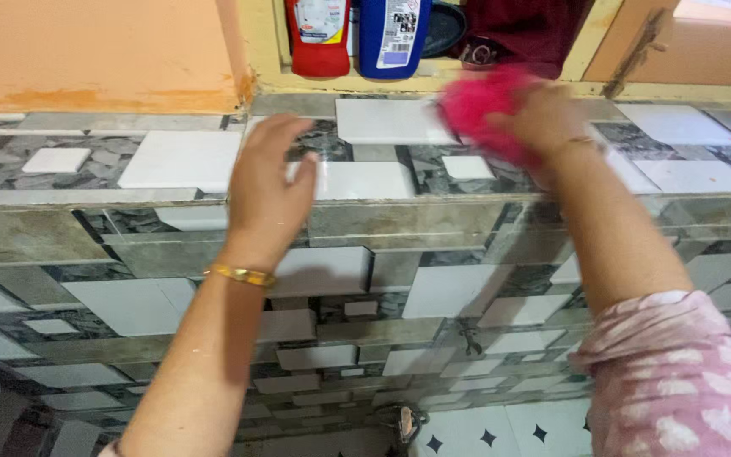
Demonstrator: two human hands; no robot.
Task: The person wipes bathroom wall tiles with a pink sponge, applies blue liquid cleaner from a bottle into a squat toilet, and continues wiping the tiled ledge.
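Note:
My right hand [543, 118] is closed around a fluffy bright pink scrubbing cloth [480, 106] and presses it on the top of a marble ledge [382, 123] made of white and grey patchwork slabs. The cloth is motion-blurred. My left hand [268, 190] rests flat with fingers apart on the front edge of the same ledge, a gold bangle on its wrist. A pink patterned sleeve covers my right upper arm.
A red bottle [319, 38] and a blue bottle [392, 38] stand in a niche behind the ledge, beside a dark round object and maroon fabric [522, 30]. An orange wall [86, 51] rises at the left. Below, the tiled ledge face drops to a white floor with black diamonds [501, 436].

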